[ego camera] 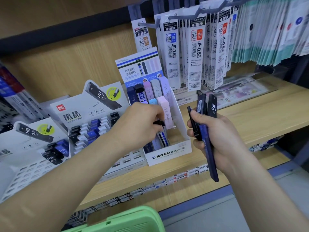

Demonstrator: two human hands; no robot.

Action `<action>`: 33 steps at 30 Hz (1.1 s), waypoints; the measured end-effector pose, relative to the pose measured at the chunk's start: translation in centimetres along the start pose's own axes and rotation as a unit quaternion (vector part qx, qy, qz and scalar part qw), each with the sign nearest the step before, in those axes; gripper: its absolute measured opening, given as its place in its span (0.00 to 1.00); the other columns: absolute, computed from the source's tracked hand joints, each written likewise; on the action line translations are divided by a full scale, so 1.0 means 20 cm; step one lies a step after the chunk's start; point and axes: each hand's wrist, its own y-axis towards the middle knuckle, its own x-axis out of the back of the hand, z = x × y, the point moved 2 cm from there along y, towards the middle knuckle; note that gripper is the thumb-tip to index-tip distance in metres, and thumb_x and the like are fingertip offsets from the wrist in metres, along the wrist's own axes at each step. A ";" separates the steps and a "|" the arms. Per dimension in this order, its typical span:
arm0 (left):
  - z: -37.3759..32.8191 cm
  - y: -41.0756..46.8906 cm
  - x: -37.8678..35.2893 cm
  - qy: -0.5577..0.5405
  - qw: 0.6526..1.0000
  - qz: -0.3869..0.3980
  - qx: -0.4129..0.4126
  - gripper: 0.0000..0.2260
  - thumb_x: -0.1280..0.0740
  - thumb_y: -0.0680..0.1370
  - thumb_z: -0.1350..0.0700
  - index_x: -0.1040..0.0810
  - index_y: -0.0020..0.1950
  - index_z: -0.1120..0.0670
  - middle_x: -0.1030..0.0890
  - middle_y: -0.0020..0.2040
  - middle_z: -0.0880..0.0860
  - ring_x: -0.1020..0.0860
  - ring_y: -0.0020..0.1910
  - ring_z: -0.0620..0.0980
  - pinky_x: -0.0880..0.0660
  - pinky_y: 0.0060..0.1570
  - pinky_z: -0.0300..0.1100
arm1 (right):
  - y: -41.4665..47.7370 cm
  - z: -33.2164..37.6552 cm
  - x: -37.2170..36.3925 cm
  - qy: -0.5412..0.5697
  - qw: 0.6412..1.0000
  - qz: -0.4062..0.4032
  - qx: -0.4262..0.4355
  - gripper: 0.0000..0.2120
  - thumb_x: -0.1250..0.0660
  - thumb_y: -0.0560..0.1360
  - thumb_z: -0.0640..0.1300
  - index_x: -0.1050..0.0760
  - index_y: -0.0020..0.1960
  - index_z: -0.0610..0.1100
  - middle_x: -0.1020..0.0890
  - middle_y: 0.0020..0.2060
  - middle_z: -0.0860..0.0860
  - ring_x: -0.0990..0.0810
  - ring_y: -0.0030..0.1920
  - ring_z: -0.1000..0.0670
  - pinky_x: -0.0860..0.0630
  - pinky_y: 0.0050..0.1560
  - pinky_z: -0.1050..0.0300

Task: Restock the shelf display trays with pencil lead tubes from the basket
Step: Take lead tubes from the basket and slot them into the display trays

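Note:
My left hand (142, 124) reaches into the white MONO graph MG display tray (168, 153) and pinches a small black lead tube (158, 123) over its front rows. Pastel and dark lead cases (155, 91) stand in the tray's back rows. My right hand (217, 138) grips a bundle of black and blue lead tubes (204, 118) upright, just right of that tray; one long blue tube sticks out below the hand. The green basket (127, 220) shows at the bottom edge.
Two white Deli HB 0.7 display trays (93, 124) with black, blue and white tubes stand to the left. Hanging refill packs (195, 52) crowd the pegs above right. The wooden shelf (259, 118) carries price labels along its front edge.

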 end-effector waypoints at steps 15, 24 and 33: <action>-0.04 -0.02 -0.05 -0.095 0.992 -0.081 0.030 0.04 0.34 0.78 0.53 0.22 0.51 0.51 0.20 0.44 0.47 0.24 0.41 0.45 0.26 0.45 0.41 | -0.02 -0.02 -0.06 -0.028 0.998 0.041 0.039 0.08 0.27 0.72 0.45 0.22 0.44 0.42 0.21 0.32 0.47 0.30 0.27 0.50 0.37 0.19 0.62; -0.08 -0.07 -0.03 -0.597 0.772 -0.035 0.217 0.04 0.30 0.75 0.59 0.17 0.48 0.58 0.20 0.36 0.55 0.24 0.30 0.45 0.25 0.31 0.36 | -0.08 -0.03 -0.14 -0.095 0.991 0.072 0.056 0.08 0.29 0.75 0.44 0.22 0.37 0.49 0.27 0.26 0.47 0.32 0.22 0.52 0.38 0.19 0.63; 0.00 -0.11 0.03 -0.644 0.713 -0.192 0.201 0.09 0.29 0.73 0.63 0.20 0.53 0.58 0.17 0.42 0.61 0.19 0.35 0.50 0.22 0.36 0.38 | -0.08 -0.01 -0.13 -0.080 0.990 0.104 0.054 0.04 0.28 0.74 0.43 0.21 0.44 0.43 0.23 0.33 0.42 0.31 0.29 0.45 0.38 0.19 0.63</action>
